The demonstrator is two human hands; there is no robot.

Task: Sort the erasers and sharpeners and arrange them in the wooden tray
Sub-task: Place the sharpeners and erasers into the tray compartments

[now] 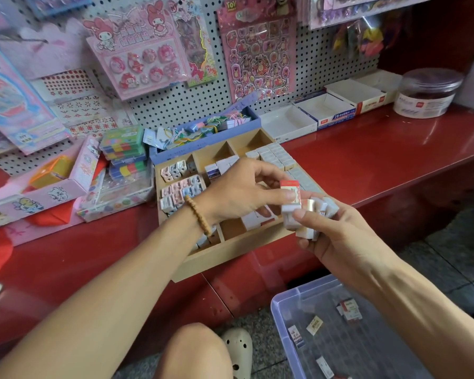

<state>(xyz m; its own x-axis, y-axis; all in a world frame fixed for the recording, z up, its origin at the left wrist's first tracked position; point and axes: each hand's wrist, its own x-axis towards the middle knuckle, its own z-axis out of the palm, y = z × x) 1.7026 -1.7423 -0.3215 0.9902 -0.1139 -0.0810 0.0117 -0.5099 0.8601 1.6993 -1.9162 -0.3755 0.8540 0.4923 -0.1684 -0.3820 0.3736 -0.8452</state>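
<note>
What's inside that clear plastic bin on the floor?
A few loose erasers lie scattered in the clear bin. The right forearm covers its far side, so anything there is hidden.

A light wooden tray [216,262] with compartments sits on a red desk, angled toward the right. Its left compartments hold small pink and white sharpeners [179,191] packed in rows; its far right compartment holds a neat row of white erasers [278,155]. A red-topped eraser [291,194] stands upright above the tray, pinched over a cluster of white wrapped erasers [311,217].
</note>
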